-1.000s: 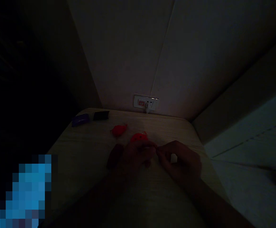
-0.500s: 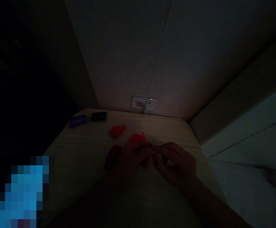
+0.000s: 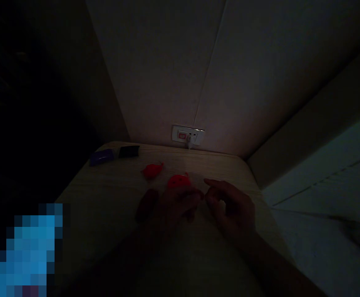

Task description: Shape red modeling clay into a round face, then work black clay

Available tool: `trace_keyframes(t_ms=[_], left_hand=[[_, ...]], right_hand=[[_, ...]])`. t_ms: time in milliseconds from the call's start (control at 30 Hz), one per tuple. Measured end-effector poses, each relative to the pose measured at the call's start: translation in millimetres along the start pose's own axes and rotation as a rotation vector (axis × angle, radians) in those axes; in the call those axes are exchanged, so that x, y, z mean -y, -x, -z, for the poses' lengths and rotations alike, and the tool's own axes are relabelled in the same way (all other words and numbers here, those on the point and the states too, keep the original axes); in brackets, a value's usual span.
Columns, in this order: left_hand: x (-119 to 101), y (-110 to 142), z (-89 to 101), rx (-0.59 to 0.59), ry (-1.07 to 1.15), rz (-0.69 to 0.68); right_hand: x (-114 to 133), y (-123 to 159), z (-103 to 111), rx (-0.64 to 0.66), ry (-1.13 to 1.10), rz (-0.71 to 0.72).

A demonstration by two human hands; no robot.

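In the dim light, my left hand is closed, its thumb and fingers pressed together just above the table. Whatever they hold is too small and dark to make out. Close by on the right, my right hand has its thumb tip and a finger brought together in a pinch, with another finger stretched forward. The fingertips of both hands nearly meet. Just beyond my left hand lies a round red piece with dark spots and a small loop, partly hidden by that hand. A dark reddish oblong object lies left of it.
A small red pouch-like thing lies on the wooden table. At the back left corner are a purple object and a black object. A wall socket with a plug stands just behind the table edge.
My right hand's fingertips have drawn slightly apart from my left hand, and one right finger now points forward. The left hand and the objects on the table stay in place.
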State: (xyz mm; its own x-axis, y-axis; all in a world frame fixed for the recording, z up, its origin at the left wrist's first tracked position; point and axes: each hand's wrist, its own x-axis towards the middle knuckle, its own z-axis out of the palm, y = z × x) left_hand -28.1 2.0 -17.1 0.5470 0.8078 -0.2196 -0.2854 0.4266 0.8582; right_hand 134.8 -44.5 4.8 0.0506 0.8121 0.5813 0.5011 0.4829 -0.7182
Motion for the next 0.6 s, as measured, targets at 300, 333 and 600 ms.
trace_keyframes(t_ms=[300,333,600], left_hand=[[2.9,-0.1,4.5,0.115,-0.063,0.022],[3.9,-0.2,4.9,0.124,-0.059,0.020],[6.7,-1.2,4.0,0.116,-0.074,0.017]], right_hand=[[-2.8,-6.3,1.5,0.133,-0.415,-0.376],[-2.4,-6.7,0.7,0.127,-0.427,-0.394],[-4.5,-8.5,-1.9,0.088,-0.462,-0.491]])
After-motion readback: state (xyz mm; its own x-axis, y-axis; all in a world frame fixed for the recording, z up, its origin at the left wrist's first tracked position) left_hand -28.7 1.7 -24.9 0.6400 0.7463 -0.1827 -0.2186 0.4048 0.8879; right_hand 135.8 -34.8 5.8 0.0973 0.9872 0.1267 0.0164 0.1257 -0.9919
